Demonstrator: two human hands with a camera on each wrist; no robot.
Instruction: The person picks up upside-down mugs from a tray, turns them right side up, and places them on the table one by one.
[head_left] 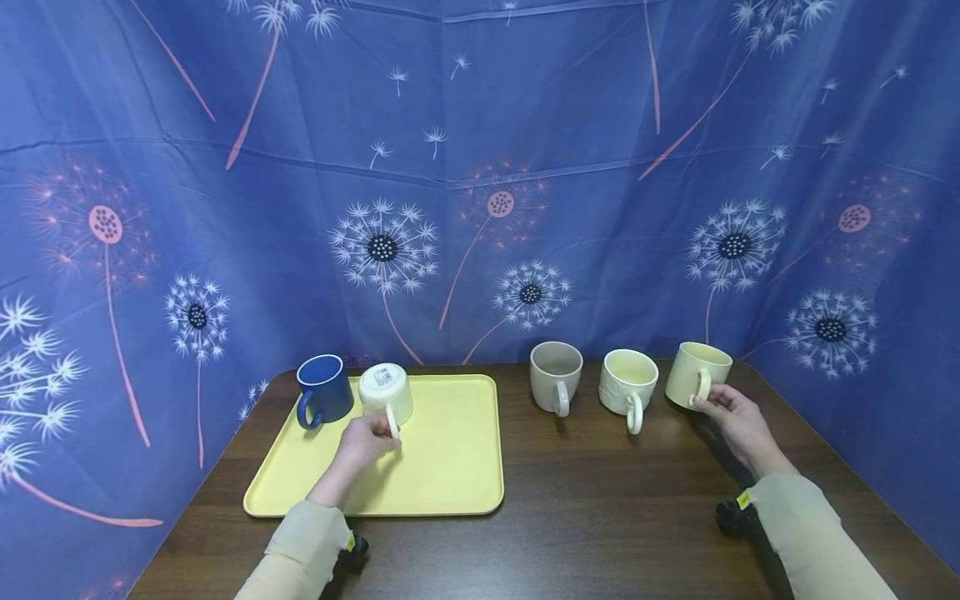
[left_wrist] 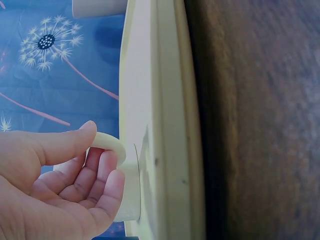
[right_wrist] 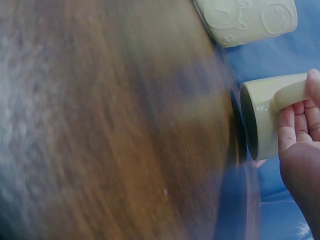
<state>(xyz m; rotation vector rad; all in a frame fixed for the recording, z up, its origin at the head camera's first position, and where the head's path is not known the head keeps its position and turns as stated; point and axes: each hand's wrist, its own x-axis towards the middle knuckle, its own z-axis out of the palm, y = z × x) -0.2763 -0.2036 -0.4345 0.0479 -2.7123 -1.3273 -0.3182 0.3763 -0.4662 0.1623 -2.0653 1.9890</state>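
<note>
In the head view my left hand (head_left: pixel 363 442) pinches the handle of a white mug (head_left: pixel 384 392). This mug is upside down on the yellow tray (head_left: pixel 442 475), its labelled base facing up. The left wrist view shows thumb and fingers of the left hand (left_wrist: pixel 65 185) at the handle. On the far right, my right hand (head_left: pixel 737 425) grips the handle of a pale yellow mug (head_left: pixel 686 375), mouth up and slightly tilted. Its dark underside shows in the right wrist view, where the mug (right_wrist: pixel 265 135) appears just off the table.
An upright blue mug (head_left: pixel 326 392) stands on the tray, left of the white mug. Between tray and right hand are an upright grey mug (head_left: pixel 551 383) and an embossed cream mug (head_left: pixel 618 393) on the brown wooden table (head_left: pixel 585 508). A blue dandelion-print cloth (head_left: pixel 600 208) hangs behind.
</note>
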